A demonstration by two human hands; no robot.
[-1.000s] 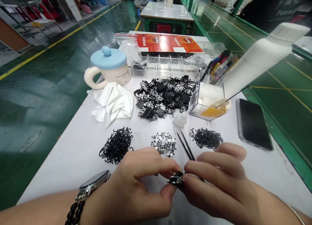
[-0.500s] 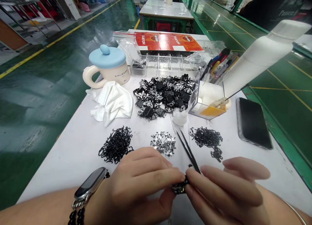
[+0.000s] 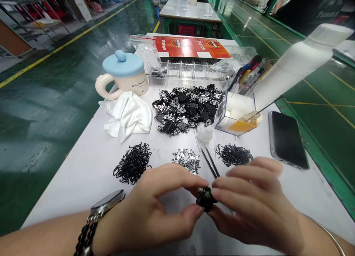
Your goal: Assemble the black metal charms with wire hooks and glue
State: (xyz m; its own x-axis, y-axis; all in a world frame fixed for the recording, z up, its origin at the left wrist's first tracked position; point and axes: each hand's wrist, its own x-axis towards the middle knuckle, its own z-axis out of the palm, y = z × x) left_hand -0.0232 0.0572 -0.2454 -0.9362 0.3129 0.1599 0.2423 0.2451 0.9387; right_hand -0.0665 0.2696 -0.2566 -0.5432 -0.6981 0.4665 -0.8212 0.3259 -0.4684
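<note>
Between both hands, low in the middle of the view, is a small black part [image 3: 205,199] with some shiny metal bits on it; its exact kind I cannot make out. My left hand [image 3: 163,204] pinches it between thumb and index finger from the left. My right hand [image 3: 246,204], slightly blurred, has its thumb and fingertips on the part's right side. Black tweezers [image 3: 210,163] lie just beyond the fingers, partly covered. Around them are a pile of small silver metal pieces [image 3: 187,160], a heap of black hooked pieces [image 3: 134,163] and another black heap [image 3: 234,154].
Farther back lies a big pile of black and metal parts [image 3: 188,108]. A lidded mug [image 3: 130,80] and white cloth [image 3: 129,115] stand left. On the right are a tool holder [image 3: 235,115], a white bottle [image 3: 294,67] and a phone [image 3: 288,139]. A divided clear tray [image 3: 187,73] sits behind.
The black part has been turned and shows more of itself. My left thumb and index finger have spread wider around it. My right hand has shifted, its fingers lifting over the right-hand black heap.
</note>
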